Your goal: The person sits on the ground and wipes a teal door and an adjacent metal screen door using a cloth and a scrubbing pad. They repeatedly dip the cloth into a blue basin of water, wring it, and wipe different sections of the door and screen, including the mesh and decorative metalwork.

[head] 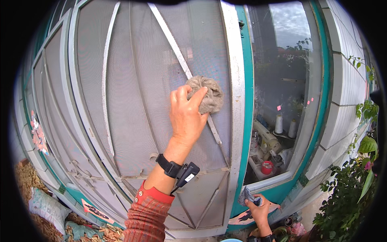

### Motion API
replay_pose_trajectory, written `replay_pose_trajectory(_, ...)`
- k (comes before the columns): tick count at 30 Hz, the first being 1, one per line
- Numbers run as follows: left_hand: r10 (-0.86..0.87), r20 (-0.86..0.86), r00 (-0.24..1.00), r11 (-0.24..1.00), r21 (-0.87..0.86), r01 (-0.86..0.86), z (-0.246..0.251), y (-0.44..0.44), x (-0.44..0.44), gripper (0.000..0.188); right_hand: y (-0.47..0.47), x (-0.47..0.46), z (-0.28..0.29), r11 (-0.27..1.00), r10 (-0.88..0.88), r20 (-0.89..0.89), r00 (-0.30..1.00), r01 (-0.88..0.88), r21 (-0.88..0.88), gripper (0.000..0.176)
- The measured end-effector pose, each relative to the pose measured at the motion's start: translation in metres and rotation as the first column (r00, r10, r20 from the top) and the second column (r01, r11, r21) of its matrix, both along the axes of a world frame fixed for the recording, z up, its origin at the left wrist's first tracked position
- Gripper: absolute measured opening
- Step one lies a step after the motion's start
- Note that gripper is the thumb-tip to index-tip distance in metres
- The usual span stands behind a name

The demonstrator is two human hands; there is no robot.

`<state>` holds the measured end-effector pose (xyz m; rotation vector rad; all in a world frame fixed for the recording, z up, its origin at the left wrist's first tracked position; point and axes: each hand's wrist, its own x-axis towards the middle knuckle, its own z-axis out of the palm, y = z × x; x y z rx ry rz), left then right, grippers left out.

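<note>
My left hand (186,110) grips a bunched grey-brown cloth (211,93). The cloth lies against the mesh screen door (163,87), over the door's white diagonal metal strip (170,37), and covers part of it. Lower on the right, my right hand (259,208) pinches a folded blue-grey cloth (244,198) between thumb and fingers. That hand is in front of the teal sill below the window (281,75), near a pink paper (242,218) with dark marks. Each wrist wears a black strap, and a small black device (186,175) hangs from the left one.
Behind the glass are a sewing machine (267,137), thread cones (278,124) and a red cup (266,167). Leafy plants (341,196) grow at right. A blue basin rim (231,240) shows at the bottom. At lower left lie a stuffed sack (50,207) and corn cobs (113,233).
</note>
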<state>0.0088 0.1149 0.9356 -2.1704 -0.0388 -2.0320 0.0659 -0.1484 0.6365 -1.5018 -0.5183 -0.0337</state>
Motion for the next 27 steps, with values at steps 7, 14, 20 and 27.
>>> replay_pose_trajectory(7, -0.105, -0.373, 0.922, 0.993, 0.019, 0.12, -0.113, -0.022, -0.009, 0.078, -0.006, -0.003, -0.001, 0.998, -0.043, 0.018, 0.999, 0.044, -0.054, 0.025)
replay_pose_trajectory(14, -0.207, -0.175, 0.963, 0.975, -0.124, 0.187, -0.028, -0.009, -0.012, 0.04, -0.018, 0.001, -0.003, 0.999, -0.035, -0.057, 0.998, 0.037, 0.028, 0.02)
replay_pose_trajectory(20, -0.132, -0.042, 0.99, 0.99, -0.051, 0.13, 0.034, 0.004, -0.019, 0.024, -0.002, -0.003, -0.008, 0.998, -0.061, 0.029, 0.998, 0.062, -0.031, 0.021)
replay_pose_trajectory(27, 0.11, -0.194, 0.975, 0.971, 0.231, -0.063, -0.08, 0.0, -0.012, 0.058, 0.004, -0.006, -0.008, 0.996, -0.028, -0.004, 1.0, 0.028, -0.087, 0.024)
